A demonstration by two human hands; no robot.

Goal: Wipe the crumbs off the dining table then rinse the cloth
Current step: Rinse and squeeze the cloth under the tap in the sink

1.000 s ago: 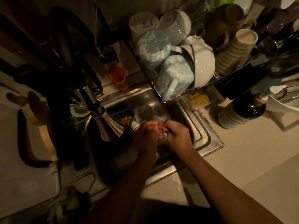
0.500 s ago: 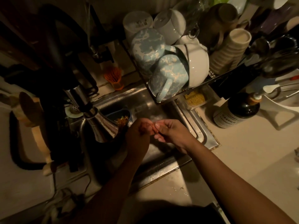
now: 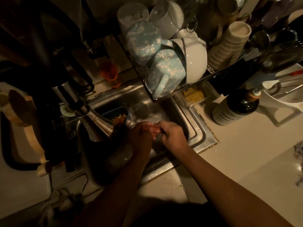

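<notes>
Right hand (image 3: 174,137) rolled knuckles-up, clasping left hand (image 3: 140,136) above sink (image 3: 201,133).

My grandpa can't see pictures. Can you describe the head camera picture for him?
The left hand and the right hand meet, fingers together, over a steel sink in a dim kitchen; whether they hold anything is too dark to tell. A shiny faucet stands at left, blue mugs in a rack behind.

dim, warm light; the counter (image 3: 237,153) at right is brightest, while the left side round the faucet (image 3: 96,122) falls into near black. glare sits on the bowl (image 3: 195,63) and the sink (image 3: 198,133) rim, and a broad shadow lies along the bottom edge. the left hand (image 3: 141,136) and right hand (image 3: 172,136) look soft, and lines bow near the edges.
</notes>
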